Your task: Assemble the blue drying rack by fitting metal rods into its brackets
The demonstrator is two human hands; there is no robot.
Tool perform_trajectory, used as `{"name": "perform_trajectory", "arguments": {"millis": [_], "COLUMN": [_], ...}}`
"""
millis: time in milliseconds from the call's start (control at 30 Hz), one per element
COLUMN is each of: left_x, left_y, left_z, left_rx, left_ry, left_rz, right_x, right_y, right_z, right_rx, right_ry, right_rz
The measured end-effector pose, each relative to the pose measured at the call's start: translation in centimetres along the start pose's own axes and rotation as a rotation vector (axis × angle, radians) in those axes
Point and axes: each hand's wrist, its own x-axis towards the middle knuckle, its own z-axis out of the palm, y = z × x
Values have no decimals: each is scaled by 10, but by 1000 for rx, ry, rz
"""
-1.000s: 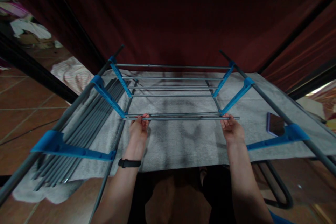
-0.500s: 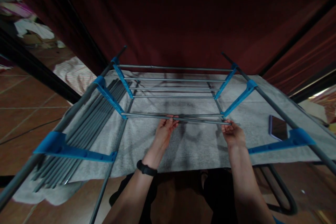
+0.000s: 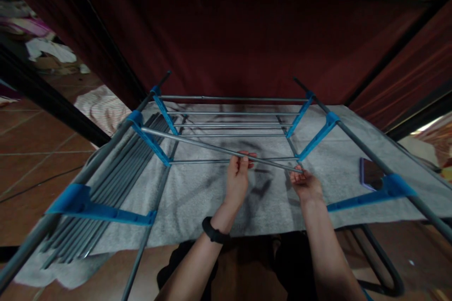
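Note:
A thin grey metal rod point(image 3: 197, 143) slants across the frame, its far left end up at a blue plastic bracket point(image 3: 148, 138). My left hand point(image 3: 240, 169) pinches it near the middle. At its lower right end my right hand point(image 3: 305, 181) has its fingers closed round the rod. Behind it, a crossbar point(image 3: 201, 162) runs between the lower ends of the left bracket and the right blue bracket point(image 3: 316, 137). Several more crossbars point(image 3: 229, 125) span the farther pair of brackets. Thicker grey side tubes point(image 3: 109, 150) carry the brackets.
A bundle of loose grey rods point(image 3: 123, 183) lies at the left on a grey cloth point(image 3: 212, 207). A phone point(image 3: 371, 174) rests on the right side of the cloth. Dark red panels point(image 3: 229, 33) stand behind the frame. A bent dark tube point(image 3: 381, 258) shows below right.
The rod's left end has risen from the bracket's lower end towards its upper part, so the rod now tilts. My left hand has shifted right along with it; my right hand moved slightly left.

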Motion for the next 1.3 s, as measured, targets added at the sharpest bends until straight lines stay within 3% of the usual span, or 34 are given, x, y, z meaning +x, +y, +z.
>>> {"name": "perform_trajectory", "arguments": {"millis": [133,333,500,567,667,833,1067,1300], "left_x": [6,2,12,16,18,20,22,22], "left_y": [7,9,40,55,69,69,63,47], "left_z": [12,8,1,-1,-7,-24,-39,-59], "left_rx": [54,90,231,280,341,525,837,1040], "left_ry": [-77,-71,-36,-9,-3,-130,-228,-232], "left_rz": [57,119,295,375,438,491,629,630], "right_x": [-5,-27,-47,-52,-53,-43,-38,-39], "right_y": [16,52,68,69,65,53,38,30], "right_z": [4,17,20,20,23,28,30,29], "right_rx": [-54,-108,-298,-349,-336,-319,-289,-276], "right_ry": [-135,-377,-644,-687,-643,-482,-433,-436], "right_rz": [1,232,522,555,427,168,119,84]}}
